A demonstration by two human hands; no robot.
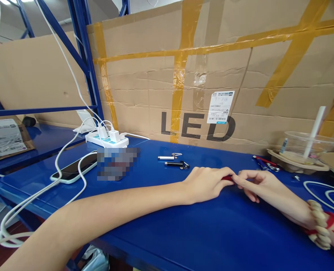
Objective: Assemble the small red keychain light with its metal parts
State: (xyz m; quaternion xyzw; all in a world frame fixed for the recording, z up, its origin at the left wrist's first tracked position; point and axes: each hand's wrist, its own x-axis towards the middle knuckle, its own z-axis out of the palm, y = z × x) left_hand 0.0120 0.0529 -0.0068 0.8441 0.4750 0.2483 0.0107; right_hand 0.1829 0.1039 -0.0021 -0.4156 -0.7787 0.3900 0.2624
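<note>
My left hand (208,184) is closed around a small red tube (227,178), seemingly a keychain penlight, mostly covered by the fingers. At the tube's right end, my right hand (258,184) pinches with thumb and forefinger, its other fingers curled loosely. Both hands meet just above the blue tabletop (212,229). Beyond my left hand lie a silver keychain penlight (166,158) and a black keychain penlight (173,164), each with a small metal clip at its right end.
A white power strip (107,140) with plugs and cables stands at the back left, near a phone (76,169). At right are red and blue penlights (264,162), a clear plastic cup (310,145) in a cardboard tray, and a coiled white cable (322,194). A large carton (144,86) walls the back.
</note>
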